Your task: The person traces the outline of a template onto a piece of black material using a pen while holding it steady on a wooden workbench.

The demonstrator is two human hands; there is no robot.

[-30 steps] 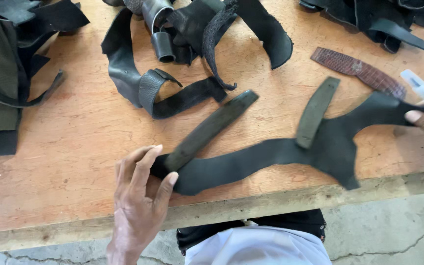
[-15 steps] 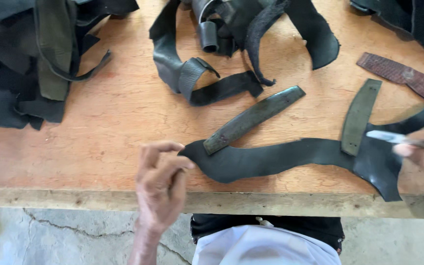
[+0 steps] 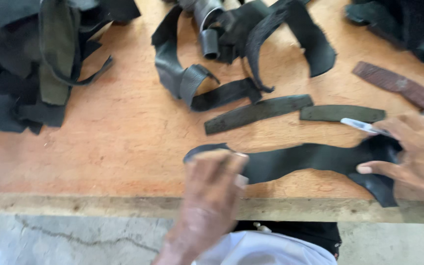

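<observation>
A long black leather offcut point(image 3: 300, 162) lies along the front of the wooden table point(image 3: 109, 142). My left hand point(image 3: 212, 196), blurred, presses on its left end. My right hand point(image 3: 413, 152) rests on the wide right end and holds a small white-handled blade point(image 3: 361, 126) between the fingers. Two flat dark strips lie just behind the offcut: a longer one point(image 3: 258, 113) set at a slant and a shorter olive one point(image 3: 342, 113).
Piles of black and olive leather scraps point(image 3: 30, 64) fill the left side. Curled black straps point(image 3: 212, 59) lie at the back centre, more dark scraps point(image 3: 403, 24) at the back right. A reddish-brown textured strip point(image 3: 401, 88) lies at the right. The table's front edge point(image 3: 99, 206) runs below.
The view has shifted. The olive strip now lies flat beside the offcut instead of across it. My left hand has slid onto the offcut's left end; my right hand has come in with the blade.
</observation>
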